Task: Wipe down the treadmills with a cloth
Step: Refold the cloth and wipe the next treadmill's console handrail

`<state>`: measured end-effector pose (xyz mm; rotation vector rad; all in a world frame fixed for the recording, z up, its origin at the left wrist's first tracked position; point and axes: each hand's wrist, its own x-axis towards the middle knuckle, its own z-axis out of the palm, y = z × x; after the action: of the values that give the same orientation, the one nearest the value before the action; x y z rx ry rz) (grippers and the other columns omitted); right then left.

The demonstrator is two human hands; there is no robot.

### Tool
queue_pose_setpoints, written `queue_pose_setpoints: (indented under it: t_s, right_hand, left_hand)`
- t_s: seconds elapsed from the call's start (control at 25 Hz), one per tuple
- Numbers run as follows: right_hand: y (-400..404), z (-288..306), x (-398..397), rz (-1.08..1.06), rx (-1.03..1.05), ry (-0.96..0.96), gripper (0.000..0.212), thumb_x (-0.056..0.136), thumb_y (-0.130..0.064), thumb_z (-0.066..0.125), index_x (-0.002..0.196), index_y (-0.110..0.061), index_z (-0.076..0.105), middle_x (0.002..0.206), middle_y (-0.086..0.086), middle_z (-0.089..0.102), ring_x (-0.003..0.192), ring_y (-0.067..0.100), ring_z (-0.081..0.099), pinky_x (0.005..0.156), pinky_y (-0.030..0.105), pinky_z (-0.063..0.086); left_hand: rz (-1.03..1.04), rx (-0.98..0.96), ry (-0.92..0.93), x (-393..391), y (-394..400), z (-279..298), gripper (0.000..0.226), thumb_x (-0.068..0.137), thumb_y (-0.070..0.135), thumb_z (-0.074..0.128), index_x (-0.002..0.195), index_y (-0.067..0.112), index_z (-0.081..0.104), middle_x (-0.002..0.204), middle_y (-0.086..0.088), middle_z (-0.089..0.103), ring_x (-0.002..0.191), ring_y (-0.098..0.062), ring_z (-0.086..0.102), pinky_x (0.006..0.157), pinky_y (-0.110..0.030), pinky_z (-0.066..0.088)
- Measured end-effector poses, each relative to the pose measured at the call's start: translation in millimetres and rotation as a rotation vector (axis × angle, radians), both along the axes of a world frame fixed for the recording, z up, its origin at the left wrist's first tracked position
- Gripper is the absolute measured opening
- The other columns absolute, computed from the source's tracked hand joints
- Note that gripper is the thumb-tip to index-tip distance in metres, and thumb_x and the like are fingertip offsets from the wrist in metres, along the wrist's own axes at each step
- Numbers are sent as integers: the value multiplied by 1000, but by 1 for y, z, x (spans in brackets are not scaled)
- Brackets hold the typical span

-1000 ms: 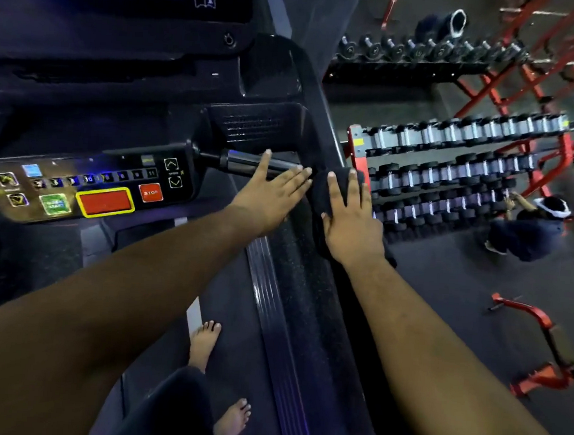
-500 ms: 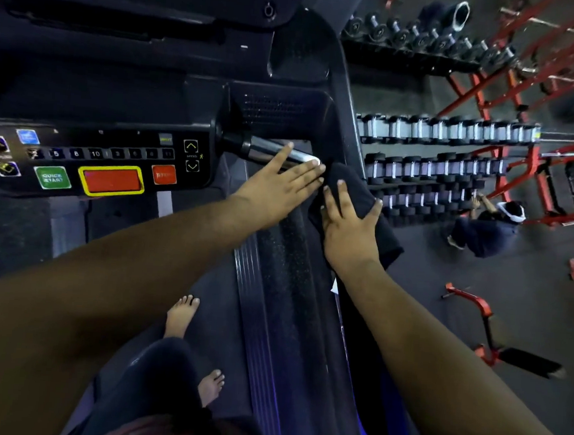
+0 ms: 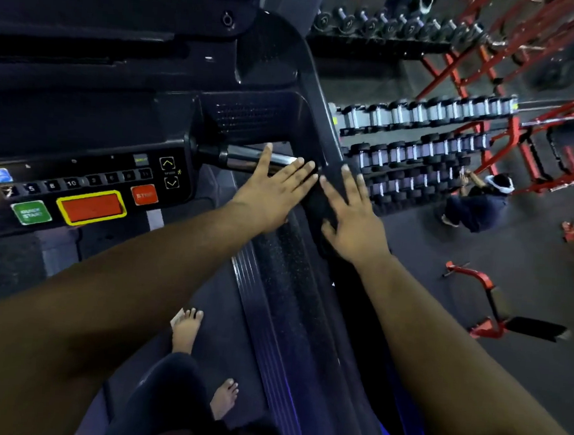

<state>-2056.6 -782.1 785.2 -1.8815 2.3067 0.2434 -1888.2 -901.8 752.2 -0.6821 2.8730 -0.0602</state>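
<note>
- One dark cloth [image 3: 317,204] lies on the right side rail [image 3: 331,152] of the treadmill [image 3: 288,81], mostly covered by the right hand; only a dark fold shows between the two hands.
- Right hand [image 3: 355,222] lies flat on the cloth with fingers straight and spread, pressing it down on the rail, not curled round it.
- Left hand [image 3: 270,195] lies just beside the right one, fingers straight and together, the palm on the speckled arm rest [image 3: 285,268] and the fingertips reaching the end of the chrome grip bar [image 3: 245,158]; it holds nothing.
- Both forearms reach in from the bottom corners of the view toward the rail.
- Left of the grip bar sits the control panel [image 3: 87,186], with a red stop button [image 3: 144,195], a yellow-framed red bar [image 3: 91,207], a green quick-start button [image 3: 31,213] and a row of numbered keys [image 3: 51,185].
- Below the arms, two bare feet [image 3: 186,329] stand on the treadmill belt [image 3: 215,297].
- Beyond the rail, on the gym floor [image 3: 444,279], stand racks of dumbbells [image 3: 420,138] with red frames [image 3: 516,131].
- Near the lowest rack another person [image 3: 476,203] in dark clothes crouches, with something white on the head.
- Nearer on the floor stands a low red bench frame [image 3: 478,278].
</note>
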Motion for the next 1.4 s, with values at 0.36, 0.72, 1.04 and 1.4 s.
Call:
queue_pose_setpoints:
  t_s: [0.36,0.72,1.04,1.4]
  right_hand:
    - [109,-10,15,-37,105,221,93,86,-38,67,157,-37,8,166,4,-16,152,37,-6,103,68,37]
    - [139,-25,33,413,405,564,54,101,-34,42,152,-19,36,167,12,1,152,35,-12,107,81,1]
    - [99,-1,0,22,-20,32,82,86,-40,59,154,-46,14,167,-7,-8,154,30,0,81,51,56]
    - [308,-9,1,67,-33,-9,74,82,-34,62,149,-40,32,168,-4,-1,152,33,8,79,48,57]
  left_hand:
    - [-88,26,-48,-20,21,10,94,96,35,53,154,19,-19,165,-7,-20,153,-24,-14,107,-77,-9]
    - [-136,8,-82,-8,18,-7,105,89,61,52,156,17,-15,165,-10,-16,153,-24,-11,107,-78,-5]
    - [9,115,-28,-6,77,5,102,92,56,53,156,16,-17,165,-6,-18,153,-21,-11,110,-74,-10]
    - [227,258,-11,-3,226,15,103,91,55,55,155,20,-17,165,0,-19,153,-16,-12,110,-72,-13]
